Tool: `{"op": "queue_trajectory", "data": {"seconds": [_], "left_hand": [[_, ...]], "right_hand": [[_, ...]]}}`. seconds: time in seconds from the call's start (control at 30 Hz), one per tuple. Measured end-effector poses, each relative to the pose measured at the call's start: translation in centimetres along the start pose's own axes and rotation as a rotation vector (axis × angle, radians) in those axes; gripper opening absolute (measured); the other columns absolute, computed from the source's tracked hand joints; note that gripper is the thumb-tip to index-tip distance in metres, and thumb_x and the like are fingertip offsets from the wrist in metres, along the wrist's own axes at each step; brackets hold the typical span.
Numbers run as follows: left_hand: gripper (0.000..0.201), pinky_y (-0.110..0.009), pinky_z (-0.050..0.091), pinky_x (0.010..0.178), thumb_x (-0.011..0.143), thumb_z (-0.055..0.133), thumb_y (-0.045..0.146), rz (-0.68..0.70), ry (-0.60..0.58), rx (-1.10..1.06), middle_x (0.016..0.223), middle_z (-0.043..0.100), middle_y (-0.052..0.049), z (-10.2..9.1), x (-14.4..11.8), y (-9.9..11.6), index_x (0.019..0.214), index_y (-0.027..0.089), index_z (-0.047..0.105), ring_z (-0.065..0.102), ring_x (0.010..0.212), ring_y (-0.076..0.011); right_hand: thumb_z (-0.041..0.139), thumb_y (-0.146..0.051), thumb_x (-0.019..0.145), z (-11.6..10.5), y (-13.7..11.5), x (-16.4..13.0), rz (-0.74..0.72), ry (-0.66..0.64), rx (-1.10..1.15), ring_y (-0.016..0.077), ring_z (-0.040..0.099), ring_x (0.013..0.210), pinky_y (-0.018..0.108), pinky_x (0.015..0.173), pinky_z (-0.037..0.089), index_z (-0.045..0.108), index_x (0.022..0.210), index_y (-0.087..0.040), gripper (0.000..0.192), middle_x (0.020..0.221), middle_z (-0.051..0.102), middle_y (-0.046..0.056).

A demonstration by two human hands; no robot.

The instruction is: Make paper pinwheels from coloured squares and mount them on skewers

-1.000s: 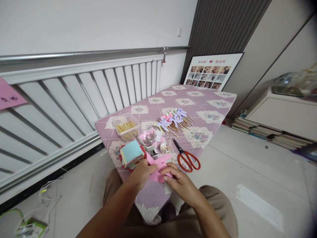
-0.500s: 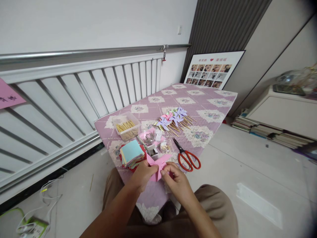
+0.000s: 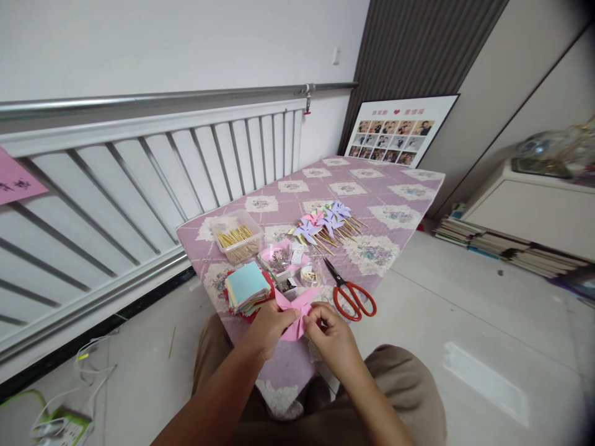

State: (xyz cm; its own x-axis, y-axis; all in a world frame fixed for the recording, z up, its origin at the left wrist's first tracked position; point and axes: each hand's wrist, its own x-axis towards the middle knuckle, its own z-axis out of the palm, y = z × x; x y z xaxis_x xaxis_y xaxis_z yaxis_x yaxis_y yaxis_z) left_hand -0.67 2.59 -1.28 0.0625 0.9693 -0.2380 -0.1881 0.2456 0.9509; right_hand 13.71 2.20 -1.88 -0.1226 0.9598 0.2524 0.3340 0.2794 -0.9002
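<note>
Left hand (image 3: 269, 326) and right hand (image 3: 332, 334) pinch a pink folded-paper pinwheel (image 3: 298, 303).
It is just right of the square multicoloured paper stack (image 3: 250, 285); red-handled, black-bladed scissors (image 3: 342, 283) lie farther right of that stack.

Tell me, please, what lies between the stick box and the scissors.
In the head view, silver bits, a white tag and a small round tub lie between them.

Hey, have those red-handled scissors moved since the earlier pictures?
No: judged against the tablecloth pattern, the red-handled scissors lie in the same place.
</note>
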Motion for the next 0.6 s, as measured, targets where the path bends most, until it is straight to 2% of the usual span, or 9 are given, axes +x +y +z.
{"op": "queue_trajectory", "data": {"seconds": [0.23, 0.43, 0.6], "left_hand": [[0.015, -0.022, 0.029, 0.051, 0.067, 0.065, 0.025, 0.0, -0.028, 0.047, 0.058, 0.047, 0.005, -0.4, 0.2, -0.5, 0.065, 0.014, 0.055, 0.037, 0.052, -0.0079], [0.017, -0.022, 0.027, 0.048, 0.069, 0.064, 0.029, -0.024, 0.014, 0.122, 0.054, 0.044, 0.005, -0.6, 0.4, -1.0, 0.067, 0.015, 0.056, 0.034, 0.049, -0.0076], [0.016, -0.021, 0.029, 0.048, 0.069, 0.063, 0.029, 0.001, 0.036, 0.219, 0.054, 0.048, 0.004, -0.7, 0.4, -0.9, 0.067, 0.015, 0.058, 0.037, 0.05, -0.0087]], "right_hand": [[0.057, -0.022, 0.079, -0.2, 0.2, 0.2, -0.007, -0.011, -0.032, 0.0193, 0.056, 0.077, 0.028, 0.07, 0.041, 0.047, 0.06, -0.022, 0.021, 0.077, 0.056, 0.003], [0.056, -0.021, 0.079, -0.1, 0.4, 0.3, 0.004, -0.01, -0.034, 0.0188, 0.055, 0.075, 0.028, 0.068, 0.041, 0.046, 0.059, -0.022, 0.022, 0.073, 0.053, 0.001], [0.057, -0.022, 0.077, -0.1, 0.3, 0.4, 0.015, -0.017, -0.043, 0.0193, 0.056, 0.076, 0.028, 0.068, 0.041, 0.047, 0.059, -0.022, 0.02, 0.076, 0.055, 0.003]]}}
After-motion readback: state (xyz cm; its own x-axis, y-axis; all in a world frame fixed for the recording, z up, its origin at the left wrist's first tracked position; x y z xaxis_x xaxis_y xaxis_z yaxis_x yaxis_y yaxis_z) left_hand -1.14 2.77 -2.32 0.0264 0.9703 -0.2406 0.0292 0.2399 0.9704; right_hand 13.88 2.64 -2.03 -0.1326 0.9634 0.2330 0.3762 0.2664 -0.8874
